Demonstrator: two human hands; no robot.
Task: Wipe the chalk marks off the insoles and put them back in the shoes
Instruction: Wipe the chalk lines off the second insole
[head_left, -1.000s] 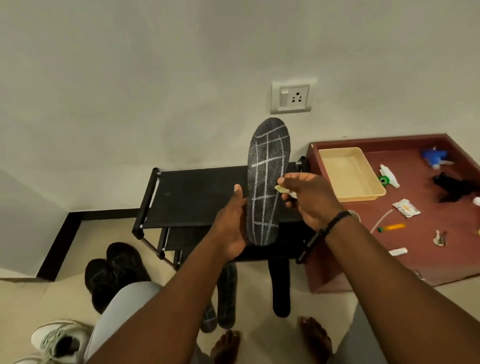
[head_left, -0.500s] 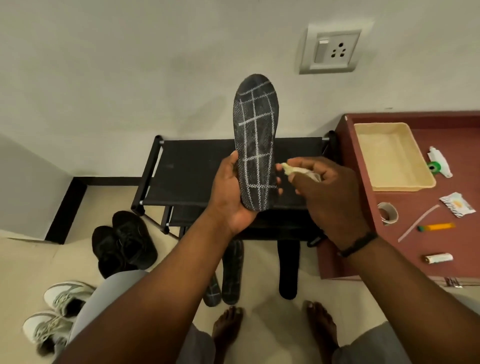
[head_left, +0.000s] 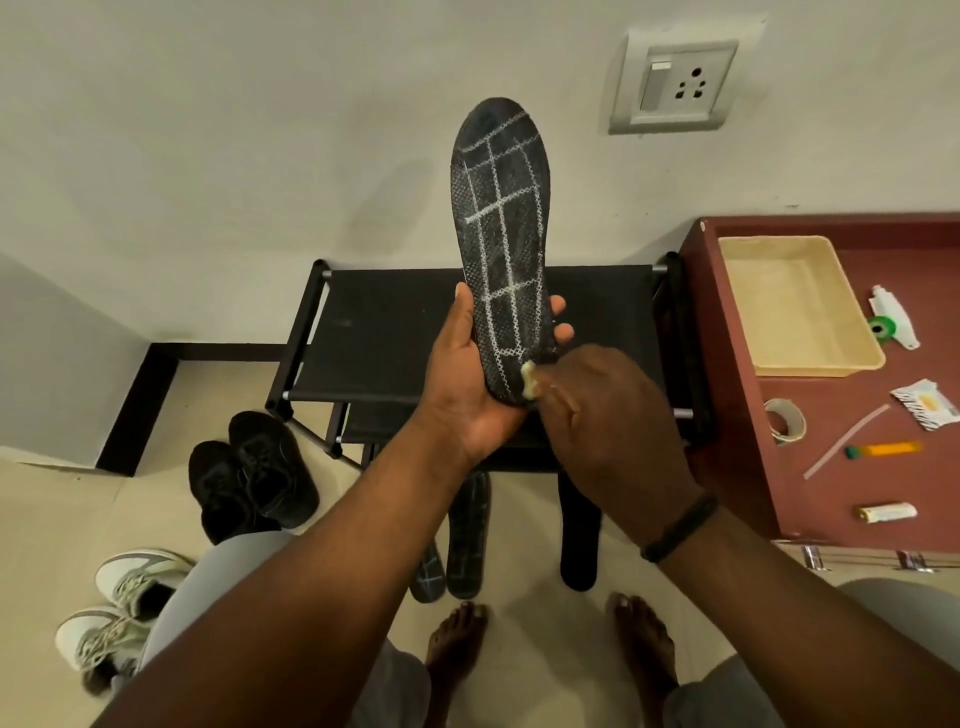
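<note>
gripping: left hand (head_left: 470, 384) curled round heel end of insole (head_left: 501, 244), held upright w/ chalk grid facing viewer. right hand (head_left: 602, 415) pinches pale wipe (head_left: 529, 381), pressed at insole's lower right edge. grid mostly intact. risk: insole flexes under pressure, wipe skips lines; small wipe may just smear. spare insoles (head_left: 457, 540) on floor below; black shoes (head_left: 249, 475) left, near shoe rack (head_left: 395, 332).

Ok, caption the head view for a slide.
Left hand holds a chalk-gridded insole upright while the right hand presses a wipe to its heel.
</note>
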